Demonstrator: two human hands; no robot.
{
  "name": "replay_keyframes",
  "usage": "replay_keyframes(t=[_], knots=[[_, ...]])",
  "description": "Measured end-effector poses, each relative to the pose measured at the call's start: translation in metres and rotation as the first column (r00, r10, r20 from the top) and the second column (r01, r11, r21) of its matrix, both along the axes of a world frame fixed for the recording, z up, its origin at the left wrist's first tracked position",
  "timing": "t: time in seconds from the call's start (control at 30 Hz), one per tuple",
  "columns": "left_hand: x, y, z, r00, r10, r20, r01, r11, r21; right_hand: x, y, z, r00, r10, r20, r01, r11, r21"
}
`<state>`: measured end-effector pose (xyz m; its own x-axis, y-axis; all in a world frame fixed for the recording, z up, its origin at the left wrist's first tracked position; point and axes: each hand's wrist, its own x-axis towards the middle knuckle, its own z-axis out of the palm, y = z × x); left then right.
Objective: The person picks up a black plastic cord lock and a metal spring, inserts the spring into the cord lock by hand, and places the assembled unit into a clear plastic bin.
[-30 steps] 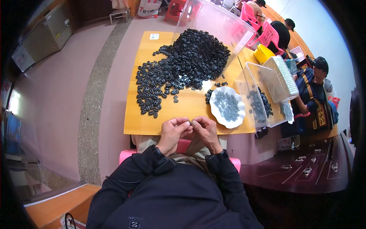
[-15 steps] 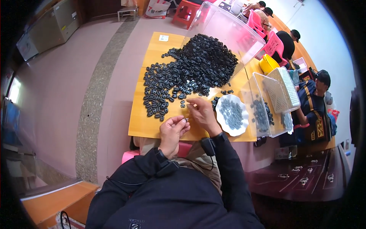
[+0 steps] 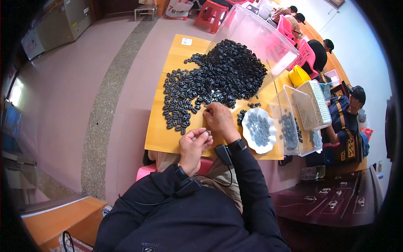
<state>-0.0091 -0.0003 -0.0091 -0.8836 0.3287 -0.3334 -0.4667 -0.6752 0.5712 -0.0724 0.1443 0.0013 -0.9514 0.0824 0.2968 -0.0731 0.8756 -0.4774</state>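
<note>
My left hand (image 3: 195,145) is closed in a pinch over the table's near edge. Between thumb and forefinger it holds a small shiny piece (image 3: 209,132), too small to make out fully. Just beyond, my right hand (image 3: 221,121) reaches to the tabletop with fingers bent together at the near edge of the black pieces; what its fingertips pinch is hidden. The black two-holed oval plastic pieces (image 3: 178,101) spread out at the left and rise into a big heap (image 3: 235,67) farther back. Right of my right hand stands a white wavy-rimmed dish (image 3: 268,145) of small translucent grey parts (image 3: 257,128).
A large clear bin (image 3: 273,38) lies tipped behind the heap on the wooden table (image 3: 161,140). To the right are a clear box (image 3: 310,148) with black pieces, a white perforated basket (image 3: 312,105) and a yellow bowl (image 3: 299,76). A co-worker (image 3: 344,113) sits beyond them.
My right hand has moved forward slightly, its fingers closing over the spot where a loose black piece lay. The left hand keeps its pinch. The whole view has shifted a little.
</note>
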Motion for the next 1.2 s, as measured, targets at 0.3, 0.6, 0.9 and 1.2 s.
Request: replay_keyframes(t=[0.3, 0.6, 0.9, 1.2], knots=[[0.001, 0.0, 0.001, 1.0, -0.006, -0.022, 0.006, 1.0, -0.013, 0.009, 0.007, 0.007, 0.998, 0.037, 0.045, -0.035, 0.998, -0.048], [0.001, 0.001, -0.004, 0.998, -0.006, -0.058, 0.004, 1.0, -0.027, 0.059, 0.011, 0.0, 0.995, -0.068, 0.068, 0.094, 0.542, -0.835], [0.003, 0.003, -0.006, 0.996, -0.044, -0.077, 0.038, 0.997, -0.07, 0.112, 0.006, 0.002, 0.975, 0.073, 0.209, 0.191, 0.196, -0.962], [0.008, 0.004, 0.0, 0.989, -0.124, -0.079, 0.118, 0.99, -0.079, 0.122, 0.015, -0.007, 0.971, 0.144, 0.193, 0.165, 0.184, -0.969]])
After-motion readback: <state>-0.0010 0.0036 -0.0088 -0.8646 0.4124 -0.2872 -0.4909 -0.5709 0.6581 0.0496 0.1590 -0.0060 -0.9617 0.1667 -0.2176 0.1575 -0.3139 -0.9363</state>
